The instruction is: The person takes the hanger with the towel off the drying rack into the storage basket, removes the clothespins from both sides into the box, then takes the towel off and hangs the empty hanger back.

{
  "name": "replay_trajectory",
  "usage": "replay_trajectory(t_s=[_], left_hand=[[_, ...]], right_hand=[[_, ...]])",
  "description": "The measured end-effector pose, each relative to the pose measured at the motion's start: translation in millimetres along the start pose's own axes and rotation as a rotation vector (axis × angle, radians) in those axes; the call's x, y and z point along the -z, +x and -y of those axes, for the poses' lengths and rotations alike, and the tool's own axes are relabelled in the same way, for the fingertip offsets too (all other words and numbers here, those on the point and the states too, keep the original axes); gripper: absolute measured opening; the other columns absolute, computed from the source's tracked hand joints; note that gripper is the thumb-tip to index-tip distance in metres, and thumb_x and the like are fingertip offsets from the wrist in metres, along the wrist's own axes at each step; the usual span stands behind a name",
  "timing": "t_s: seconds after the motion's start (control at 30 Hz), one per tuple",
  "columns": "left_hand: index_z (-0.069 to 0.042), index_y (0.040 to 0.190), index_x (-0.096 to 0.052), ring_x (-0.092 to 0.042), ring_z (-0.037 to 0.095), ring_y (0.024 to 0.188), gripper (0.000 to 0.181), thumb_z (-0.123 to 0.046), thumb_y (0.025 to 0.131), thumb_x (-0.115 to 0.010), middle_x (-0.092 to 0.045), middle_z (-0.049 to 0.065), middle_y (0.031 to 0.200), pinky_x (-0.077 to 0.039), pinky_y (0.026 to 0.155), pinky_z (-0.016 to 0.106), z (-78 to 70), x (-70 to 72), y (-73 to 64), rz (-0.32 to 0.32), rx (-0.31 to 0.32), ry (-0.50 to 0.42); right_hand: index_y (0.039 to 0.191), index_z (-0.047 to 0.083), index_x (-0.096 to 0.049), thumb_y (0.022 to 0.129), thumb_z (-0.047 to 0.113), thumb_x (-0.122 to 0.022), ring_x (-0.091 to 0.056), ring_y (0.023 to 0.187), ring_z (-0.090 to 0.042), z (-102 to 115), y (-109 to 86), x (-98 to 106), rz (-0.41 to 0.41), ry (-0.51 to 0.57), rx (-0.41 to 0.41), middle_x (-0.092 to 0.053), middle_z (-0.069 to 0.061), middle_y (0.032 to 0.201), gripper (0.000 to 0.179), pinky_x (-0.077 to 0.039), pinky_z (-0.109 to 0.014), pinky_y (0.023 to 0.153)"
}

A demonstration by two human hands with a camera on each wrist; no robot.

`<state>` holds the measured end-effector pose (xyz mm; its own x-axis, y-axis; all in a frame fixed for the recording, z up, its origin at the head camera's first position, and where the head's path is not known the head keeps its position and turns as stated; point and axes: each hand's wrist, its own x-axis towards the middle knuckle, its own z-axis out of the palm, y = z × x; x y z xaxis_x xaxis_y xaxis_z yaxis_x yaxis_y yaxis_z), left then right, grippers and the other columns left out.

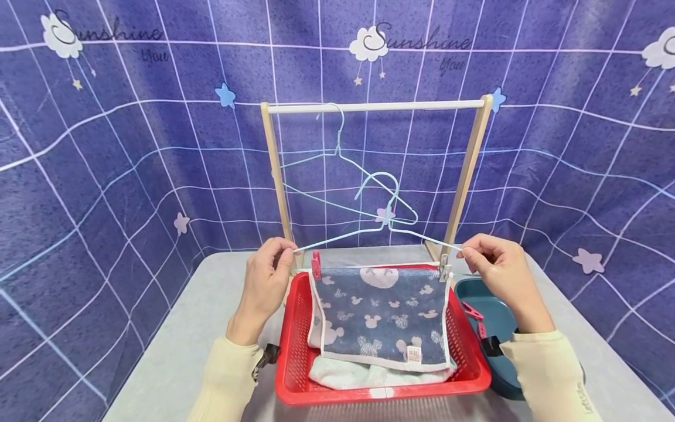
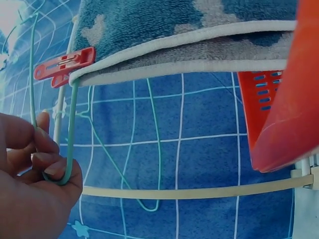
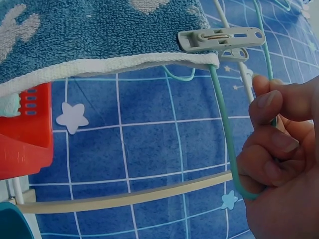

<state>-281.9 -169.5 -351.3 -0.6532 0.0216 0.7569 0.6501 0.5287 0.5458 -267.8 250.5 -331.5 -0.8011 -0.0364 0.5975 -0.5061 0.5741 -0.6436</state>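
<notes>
A light-blue wire hanger is held up by both hands, one at each end. My left hand pinches its left corner, and my right hand grips the right corner with curled fingers. Over the hanger's lower bar hangs a dark blue towel with pale mouse-head patterns and a white edge. A red clothespin clamps the towel near the left end. At the right end a grey clothespin does the same. The towel hangs above a red basket, partly covering it.
Behind stands a wooden-sided rack with a white rail; a second hanger hooks over it. Inside the basket lies a pale green cloth. A teal tub at the right holds red clothespins. A patterned blue curtain closes the back.
</notes>
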Motion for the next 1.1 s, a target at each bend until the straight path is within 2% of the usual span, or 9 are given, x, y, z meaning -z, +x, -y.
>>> replay_trajectory(t_s=[0.23, 0.43, 0.6, 0.8, 1.1], left_hand=[[-0.01, 0.094, -0.066, -0.054, 0.013, 0.072, 0.012, -0.011, 0.103, -0.059, -0.067, 0.003, 0.088, -0.043, 0.066, 0.022, 1.3, 1.9, -2.6, 0.058, 0.042, -0.05], [-0.012, 0.094, -0.063, -0.047, 0.015, 0.065, 0.01, -0.011, 0.103, -0.059, -0.06, 0.0, 0.08, -0.039, 0.06, 0.028, -0.5, 4.0, -3.2, 0.089, 0.093, -0.039], [-0.014, 0.094, -0.059, -0.046, 0.016, 0.063, 0.01, -0.008, 0.103, -0.059, -0.052, -0.001, 0.073, -0.038, 0.057, 0.029, -2.5, 5.4, -2.9, 0.105, 0.152, -0.005], [-0.012, 0.093, -0.059, -0.043, 0.015, 0.059, 0.012, -0.006, 0.103, -0.059, -0.047, 0.0, 0.069, -0.036, 0.054, 0.028, -2.8, 4.9, -2.9, 0.106, 0.152, -0.03], [-0.01, 0.09, -0.057, -0.039, 0.014, 0.058, 0.014, -0.006, 0.104, -0.059, -0.042, 0.001, 0.067, -0.033, 0.053, 0.028, -4.9, 5.8, -1.7, 0.08, 0.155, -0.072]], right_hand=[[0.084, 0.015, -0.071, 0.097, 0.005, -0.07, -0.045, 0.051, -0.012, 0.1, -0.1, -2.6, 0.024, 0.003, 0.012, -0.057, -0.001, 0.065, 0.016, -0.033, -0.029, 0.045], [0.084, 0.014, -0.071, 0.096, 0.003, -0.07, -0.047, 0.052, -0.011, 0.0, -0.9, -4.6, 0.033, 0.022, 0.034, -0.061, -0.001, 0.067, 0.016, -0.033, -0.029, 0.045], [0.088, 0.015, -0.074, 0.096, 0.005, -0.071, -0.052, 0.055, -0.01, -1.6, -1.2, -7.2, 0.016, -0.018, 0.057, -0.065, -0.002, 0.069, 0.013, -0.036, -0.026, 0.047], [0.092, 0.018, -0.077, 0.096, 0.01, -0.073, -0.057, 0.061, -0.005, 1.8, -2.8, -8.2, -0.044, -0.095, 0.111, -0.069, 0.005, 0.073, 0.01, -0.04, -0.021, 0.053], [0.098, 0.016, -0.079, 0.094, 0.009, -0.075, -0.06, 0.07, 0.003, 3.4, -3.8, -8.9, -0.116, -0.126, 0.163, -0.074, 0.003, 0.078, 0.009, -0.04, -0.018, 0.059]])
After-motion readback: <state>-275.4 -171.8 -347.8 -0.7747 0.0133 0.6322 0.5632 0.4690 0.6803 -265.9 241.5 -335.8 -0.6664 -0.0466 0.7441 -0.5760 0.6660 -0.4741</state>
